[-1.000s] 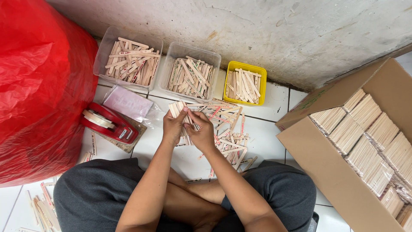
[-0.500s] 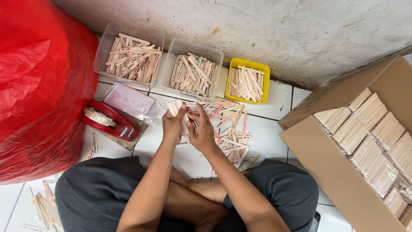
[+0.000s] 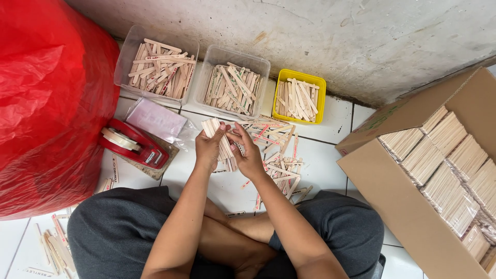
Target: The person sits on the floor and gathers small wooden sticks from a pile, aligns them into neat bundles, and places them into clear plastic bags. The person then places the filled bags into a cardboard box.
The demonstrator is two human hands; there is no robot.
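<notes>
Both hands closed on stick bundle (image 3: 219, 142): left hand (image 3: 209, 150) clamps it, right hand (image 3: 248, 155) squares ends. Keep edges flush; loose sticks (image 3: 279, 155) lie just right.

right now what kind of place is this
Probably a home or small workshop floor used for sorting and packing wooden sticks: tubs of sticks along a concrete wall, a carton of bundles, a tape dispenser.
</notes>
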